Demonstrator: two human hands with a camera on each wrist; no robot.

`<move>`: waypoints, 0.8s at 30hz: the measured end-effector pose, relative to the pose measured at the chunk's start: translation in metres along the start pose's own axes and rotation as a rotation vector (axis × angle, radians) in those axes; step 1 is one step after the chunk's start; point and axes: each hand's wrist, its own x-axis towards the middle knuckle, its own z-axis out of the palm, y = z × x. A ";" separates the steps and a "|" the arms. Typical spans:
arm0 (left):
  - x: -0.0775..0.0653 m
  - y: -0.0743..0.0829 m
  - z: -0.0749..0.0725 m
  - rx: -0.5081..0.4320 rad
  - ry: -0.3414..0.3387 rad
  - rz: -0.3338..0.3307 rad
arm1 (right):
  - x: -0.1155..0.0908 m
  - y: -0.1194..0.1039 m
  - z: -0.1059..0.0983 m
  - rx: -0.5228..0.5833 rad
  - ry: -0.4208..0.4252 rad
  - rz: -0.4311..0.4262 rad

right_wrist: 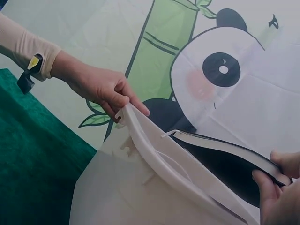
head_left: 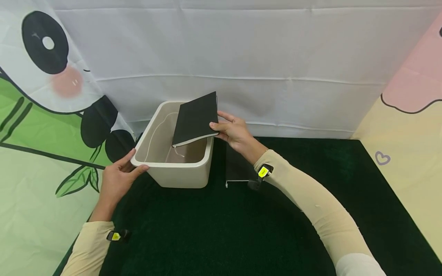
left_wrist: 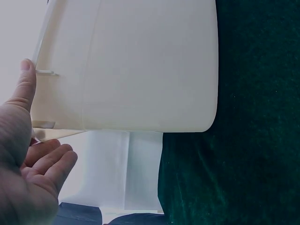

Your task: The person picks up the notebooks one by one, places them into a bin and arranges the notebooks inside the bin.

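Observation:
My right hand (head_left: 238, 133) pinches the right edge of a black notebook (head_left: 196, 118), thumb on the cover and fingers beneath. The notebook is tilted over the opening of a cream plastic bin (head_left: 183, 175), and a thin pale ribbon hangs from its lower corner. At the bin's near left corner my left hand (head_left: 119, 177) grips the rim, the thumb along the front and the fingers around the left side. In the right wrist view the notebook (right_wrist: 220, 164) shows its white page edges above the bin's rim (right_wrist: 157, 161).
Another black notebook (head_left: 238, 165) lies on the dark green cloth (head_left: 221, 230) right of the bin, partly under my right forearm. A white curtain (head_left: 241, 46) hangs close behind the bin. A panda-printed sheet (head_left: 69, 126) stands along the left side.

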 end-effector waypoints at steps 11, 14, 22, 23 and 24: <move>-0.003 0.003 -0.001 -0.010 0.015 0.010 | 0.014 0.014 0.029 -0.043 0.006 0.025; -0.003 0.003 -0.001 -0.012 0.015 0.008 | 0.017 0.017 0.036 -0.066 0.009 0.034; -0.003 0.001 0.001 -0.014 0.016 0.009 | 0.024 0.026 0.049 -0.097 0.020 0.063; -0.003 0.001 0.001 -0.016 0.017 0.011 | 0.025 0.027 0.050 -0.103 0.023 0.063; -0.003 0.001 0.001 -0.018 0.018 0.012 | 0.025 0.027 0.052 -0.106 0.025 0.064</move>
